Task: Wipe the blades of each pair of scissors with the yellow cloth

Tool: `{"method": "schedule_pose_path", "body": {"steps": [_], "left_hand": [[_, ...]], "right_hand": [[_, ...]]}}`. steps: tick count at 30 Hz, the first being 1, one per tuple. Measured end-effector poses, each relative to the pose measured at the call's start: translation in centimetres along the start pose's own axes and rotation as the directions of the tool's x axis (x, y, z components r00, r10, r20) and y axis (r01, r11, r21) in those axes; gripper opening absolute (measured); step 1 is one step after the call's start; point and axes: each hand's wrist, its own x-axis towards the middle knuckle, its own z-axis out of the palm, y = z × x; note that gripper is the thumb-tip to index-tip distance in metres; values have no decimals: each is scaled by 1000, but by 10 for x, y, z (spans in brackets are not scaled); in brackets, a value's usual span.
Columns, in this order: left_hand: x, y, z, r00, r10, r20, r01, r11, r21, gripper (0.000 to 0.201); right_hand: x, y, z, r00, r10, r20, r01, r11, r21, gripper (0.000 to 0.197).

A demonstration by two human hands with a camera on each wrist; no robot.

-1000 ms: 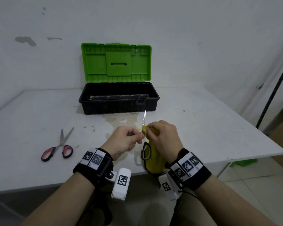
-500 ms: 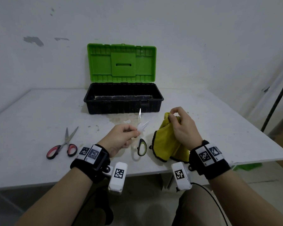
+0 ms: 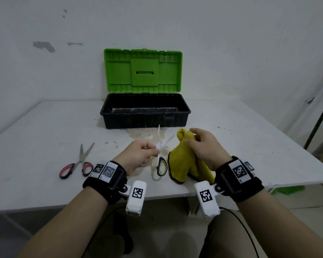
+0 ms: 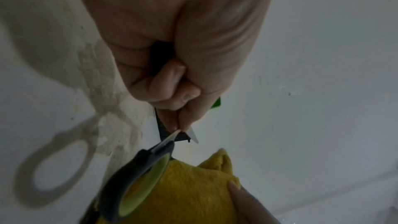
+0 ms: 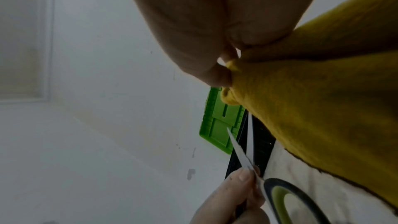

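Note:
My left hand point(image 3: 138, 157) pinches the green-and-black scissors point(image 3: 161, 165) near the pivot, above the table's front. Their blades point(image 3: 165, 141) are spread apart and point toward the toolbox; the handle loop hangs down. In the left wrist view the pinch point(image 4: 178, 125) sits on the blade base, the handle point(image 4: 137, 175) below. My right hand point(image 3: 203, 148) grips the yellow cloth point(image 3: 185, 162), bunched at its top, just right of the blades and apart from them. In the right wrist view the cloth point(image 5: 312, 100) hangs beside the blades point(image 5: 241, 152). A red-handled pair of scissors point(image 3: 76, 162) lies on the table at the left.
An open toolbox point(image 3: 145, 110) with a black base and a raised green lid point(image 3: 143, 69) stands at the back centre of the white table point(image 3: 45, 127). A stain marks the table in front of it. A dark pole point(image 3: 319, 116) leans at the right.
A second ago the cloth was wrapped round the blades, close to me. My right hand has drawn it off to the right, and the blades now stand spread apart and bare.

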Motion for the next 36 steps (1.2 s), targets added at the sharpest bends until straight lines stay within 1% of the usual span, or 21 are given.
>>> {"method": "schedule_pose_path", "body": {"steps": [1,2,4,5,7,9,10,12,13,15,17,18,20,22,25,28,30,33,34,36], "left_hand": [[0,1,-1,1000,-3,2,3,1000,14,21],[0,2,-1,1000,-4,10,4,1000,26,23],[-1,4,0,1000,-6,28,5,999,40,24],[-1,5,1,999,-6,33,4,999,45,23],[-2,6,2,999,-2,40,0,999,54,22],[-2,7,2,999,-6,47,3,997,72,20],[-3,7,2,999,-12,53,7,997,82,17],[-3,8,1,998,-22,66,15,995,98,9],[-3,9,1,997,-27,73,19,994,108,8],[-3,9,0,995,-36,92,24,991,130,10],[-4,10,0,992,-36,124,18,989,147,15],[-4,10,0,990,-33,140,11,988,152,16],[-4,10,-1,987,-23,160,-4,986,165,15],[-3,11,-4,986,-23,163,-6,984,176,16],[-4,14,-8,987,-26,161,-11,974,226,17],[-5,17,-8,984,-10,178,-39,962,270,16],[-6,18,-8,984,8,180,-62,952,299,14],[-7,16,-7,981,57,186,-122,925,359,5],[-8,15,-7,979,74,188,-142,915,379,2],[-7,13,-5,978,106,182,-174,895,411,2]], "right_hand": [[0,1,0,1000,-19,-12,19,1000,-13,45],[-1,1,2,998,-49,-30,48,998,-26,44],[-5,0,6,983,-173,-68,165,980,-110,31],[-8,-2,10,966,-242,-89,224,958,-178,23],[-11,-5,17,914,-384,-132,332,894,-302,12],[-10,-4,22,864,-489,-119,409,821,-398,11],[-8,-3,23,857,-508,-92,427,797,-427,14],[-6,-2,25,871,-490,-38,422,785,-453,22],[-6,-3,27,884,-468,-15,409,787,-462,24],[-7,-5,29,901,-432,31,391,782,-485,32],[-10,-6,33,902,-422,95,412,774,-481,46],[-12,-6,35,897,-423,130,431,769,-473,49],[-16,-3,39,877,-439,196,476,741,-473,44],[-16,1,40,854,-465,235,517,701,-491,42],[-14,3,38,849,-487,206,520,699,-490,33],[-13,4,38,834,-518,188,542,711,-448,24],[-15,4,40,816,-539,209,571,699,-430,22],[-17,4,43,798,-540,269,597,646,-476,20],[-17,3,43,800,-532,278,594,632,-498,20],[-12,-2,41,828,-502,250,550,640,-536,20]]}}
